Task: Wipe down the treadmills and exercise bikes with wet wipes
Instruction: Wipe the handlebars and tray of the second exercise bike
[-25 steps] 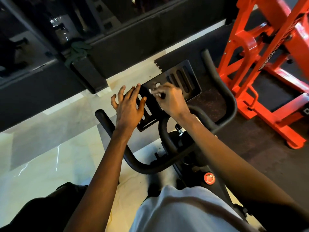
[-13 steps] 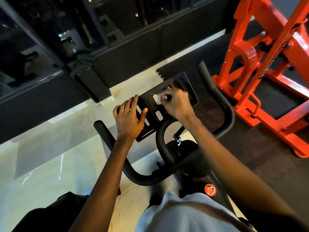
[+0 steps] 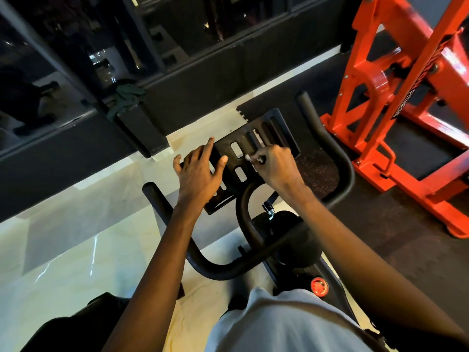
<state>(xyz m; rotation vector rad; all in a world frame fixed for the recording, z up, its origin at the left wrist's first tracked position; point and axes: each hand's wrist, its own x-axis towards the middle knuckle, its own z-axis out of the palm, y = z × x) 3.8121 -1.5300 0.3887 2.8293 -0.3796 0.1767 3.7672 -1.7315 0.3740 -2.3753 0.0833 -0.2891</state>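
Observation:
A black exercise bike stands right below me, its curved handlebar (image 3: pixel 162 207) looping round a slotted black tray (image 3: pixel 276 128) at the front. My left hand (image 3: pixel 198 174) lies flat on the tray's left part, fingers straight and spread. My right hand (image 3: pixel 276 166) is curled over the tray's middle and pinches a small white wet wipe (image 3: pixel 250 158) against the surface; most of the wipe is hidden under the fingers. A red round knob (image 3: pixel 319 287) shows on the frame below the handlebar.
An orange steel gym machine (image 3: pixel 396 102) stands close on the right, on dark rubber matting. A black wall base with dark glass panels runs across the top, with a green cloth (image 3: pixel 127 94) bunched on its ledge. Pale glossy tile floor (image 3: pixel 63 250) lies to the left.
My right hand with the wipe has slid along the tray between the slots. My left hand stays pressed on the tray's left side. The view has tilted slightly.

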